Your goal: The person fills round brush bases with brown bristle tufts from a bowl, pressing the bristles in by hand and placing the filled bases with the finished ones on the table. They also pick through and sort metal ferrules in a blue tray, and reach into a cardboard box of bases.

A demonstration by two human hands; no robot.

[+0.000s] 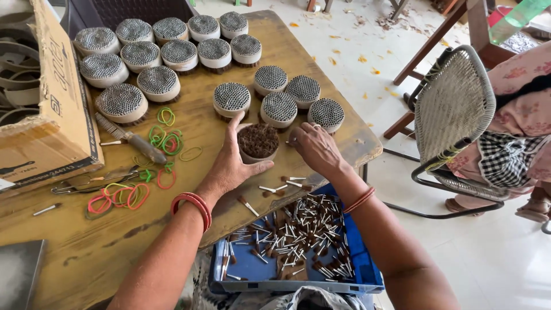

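On the wooden table (321, 69) lie coloured rubber bands (166, 138), a metal file (129, 138) and a cardboard box (46, 109) at the left. Many finished round bundles (160, 49) stand in rows. A woven chair (453, 109) stands at the right, near another person (522, 115).

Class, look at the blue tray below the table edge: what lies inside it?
Inside the blue tray lie loose brown-tipped sticks, scattered over its floor. The right forearm and table edge cover its far side.
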